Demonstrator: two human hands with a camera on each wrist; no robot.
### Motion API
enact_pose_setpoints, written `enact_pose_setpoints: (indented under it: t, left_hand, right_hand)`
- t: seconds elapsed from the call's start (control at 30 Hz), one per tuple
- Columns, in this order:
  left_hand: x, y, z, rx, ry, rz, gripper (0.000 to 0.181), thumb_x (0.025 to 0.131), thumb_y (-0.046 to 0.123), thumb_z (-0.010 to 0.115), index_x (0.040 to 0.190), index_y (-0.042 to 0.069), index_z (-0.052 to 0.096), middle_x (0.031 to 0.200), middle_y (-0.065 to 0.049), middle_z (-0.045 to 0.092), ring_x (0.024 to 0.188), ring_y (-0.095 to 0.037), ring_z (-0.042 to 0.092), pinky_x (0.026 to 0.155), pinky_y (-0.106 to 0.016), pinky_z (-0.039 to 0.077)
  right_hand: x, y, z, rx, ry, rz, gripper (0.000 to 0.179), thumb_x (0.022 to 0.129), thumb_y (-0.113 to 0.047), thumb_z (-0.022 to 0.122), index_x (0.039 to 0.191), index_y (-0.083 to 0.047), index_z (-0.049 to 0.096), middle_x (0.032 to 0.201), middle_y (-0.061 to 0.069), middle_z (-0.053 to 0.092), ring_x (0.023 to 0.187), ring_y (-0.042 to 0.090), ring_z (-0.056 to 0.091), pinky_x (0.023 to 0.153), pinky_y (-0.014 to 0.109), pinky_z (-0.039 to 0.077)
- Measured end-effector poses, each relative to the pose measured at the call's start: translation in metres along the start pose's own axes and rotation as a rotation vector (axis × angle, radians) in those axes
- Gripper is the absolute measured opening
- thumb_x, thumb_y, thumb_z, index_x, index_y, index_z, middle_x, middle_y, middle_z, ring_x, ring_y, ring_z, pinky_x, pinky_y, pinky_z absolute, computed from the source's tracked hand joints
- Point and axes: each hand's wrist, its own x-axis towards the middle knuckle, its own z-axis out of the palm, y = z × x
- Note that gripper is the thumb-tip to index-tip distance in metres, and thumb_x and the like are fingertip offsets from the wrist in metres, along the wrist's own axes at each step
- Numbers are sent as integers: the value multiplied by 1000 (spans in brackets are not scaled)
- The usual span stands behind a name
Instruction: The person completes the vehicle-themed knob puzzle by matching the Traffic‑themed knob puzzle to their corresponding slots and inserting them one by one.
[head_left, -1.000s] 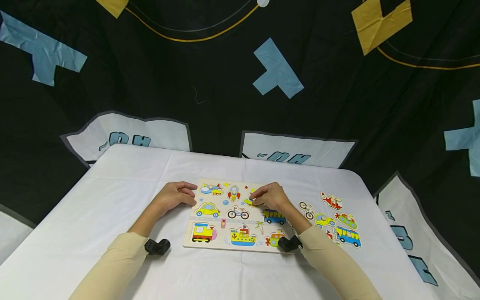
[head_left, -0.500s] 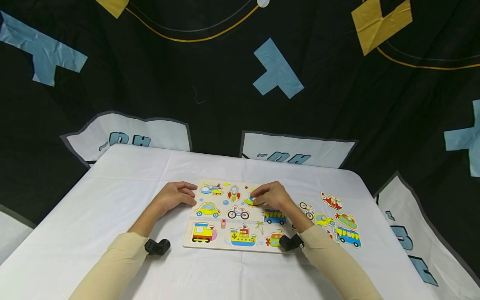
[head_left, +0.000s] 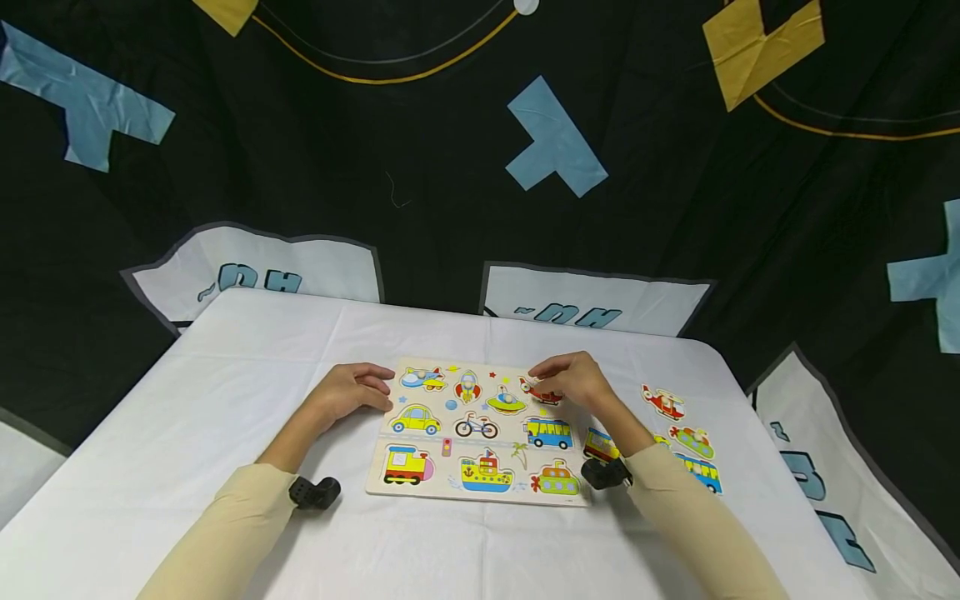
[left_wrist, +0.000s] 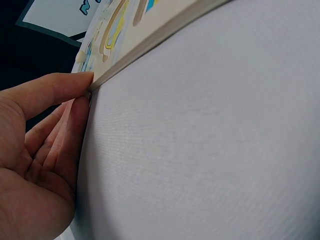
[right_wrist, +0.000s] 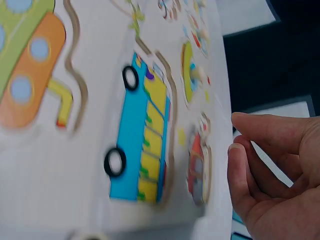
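A flat wooden vehicle puzzle board (head_left: 444, 481) lies on the white tablecloth. My left hand (head_left: 348, 396) rests at its left edge, thumb and fingertips touching the side. My right hand (head_left: 577, 379) hovers over the upper right of the board, beside the red helicopter recess (head_left: 542, 392); the right wrist view shows its thumb and index apart, nothing between them. A yellow UFO piece (head_left: 506, 401) with a knob sits in its recess. The rocket piece (head_left: 467, 387) and airplane piece (head_left: 422, 380) sit in theirs.
Loose pieces lie right of the board: a helicopter (head_left: 663, 404), submarine (head_left: 692, 442), bus (head_left: 701, 473) and train (head_left: 602, 445). My right forearm hides others. Black wrist cameras (head_left: 315, 494) hang below both sleeves. A black curtain (head_left: 435, 208) stands behind the table.
My right hand has let go of the UFO piece and moved right, uncovering that piece and part of the helicopter recess. My left hand stays at the board's edge.
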Motion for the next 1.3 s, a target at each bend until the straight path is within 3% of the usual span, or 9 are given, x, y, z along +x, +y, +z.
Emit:
enact_pose_setpoints:
  t: [0.4,0.77,1.3]
  left_hand:
    - [0,-1,-1,-8,-9,9,59,74,12,86,130,8,66,90,0,74,87,-15,65,80,-25,50]
    - [-2,0,0,-8,-5,6,59,74,12,87,130,7,66,89,-1,74,86,-15,65,82,-27,50]
    - [-2,0,0,-1,-4,14,59,74,13,86,130,7,67,90,-1,74,86,-15,65,80,-26,50]
  right_hand:
    - [-3,19,-46,-8,57,2,34,84,-10,80,118,-8,76,123,15,71,112,29,62,93,40,49]
    - [-16,40,-83,-15,99,60,46,89,-13,75,133,-5,66,142,19,60,132,37,53,109,53,41]
    - [-26,72,-129,-63,184,178,57,91,-27,73,142,-7,58,147,23,53,132,40,49,103,49,44]
